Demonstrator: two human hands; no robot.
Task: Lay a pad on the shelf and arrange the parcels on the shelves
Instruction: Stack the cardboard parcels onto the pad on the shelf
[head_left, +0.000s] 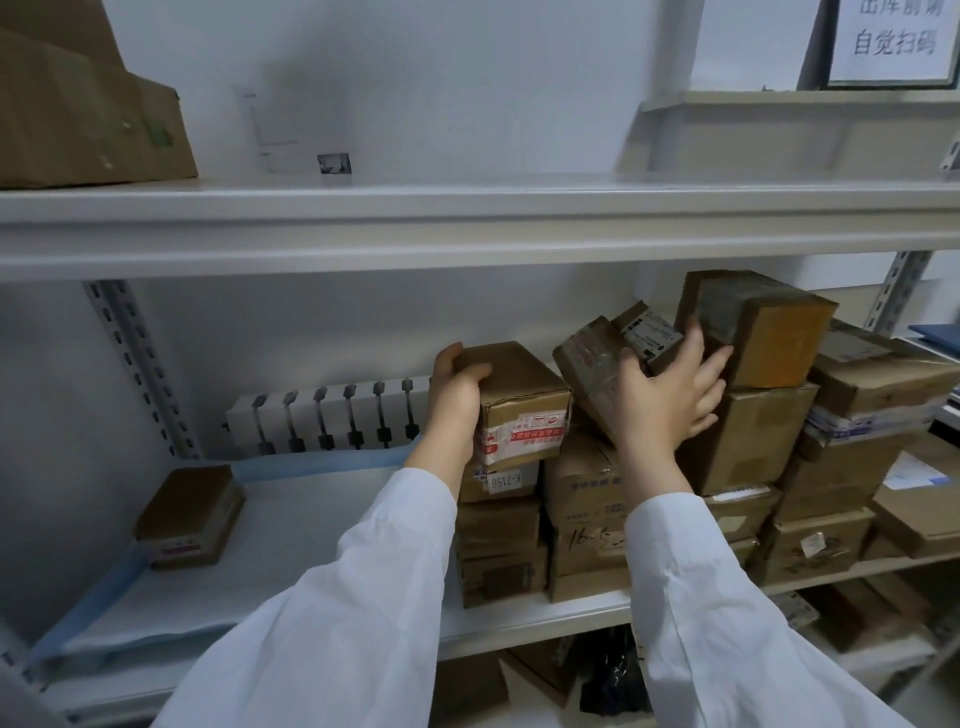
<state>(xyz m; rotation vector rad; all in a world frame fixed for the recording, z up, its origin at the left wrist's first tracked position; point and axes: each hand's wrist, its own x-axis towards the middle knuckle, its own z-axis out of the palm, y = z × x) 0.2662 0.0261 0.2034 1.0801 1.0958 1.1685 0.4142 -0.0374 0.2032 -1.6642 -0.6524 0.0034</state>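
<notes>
Shelf (519, 623), left hand (454, 395) gripping parcel (519, 384), sign (893, 41) cropped

Dim, even light; soft blur, edges bowed.

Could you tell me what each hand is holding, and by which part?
The left hand grips the brown cardboard parcel with red-and-white tape by its top left edge. The right hand, fingers spread, only touches the tilted tape-wrapped parcel.

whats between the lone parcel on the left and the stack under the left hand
Head view: bare pad, plus a white box at the back, between lone parcel and stack under left hand.
</notes>
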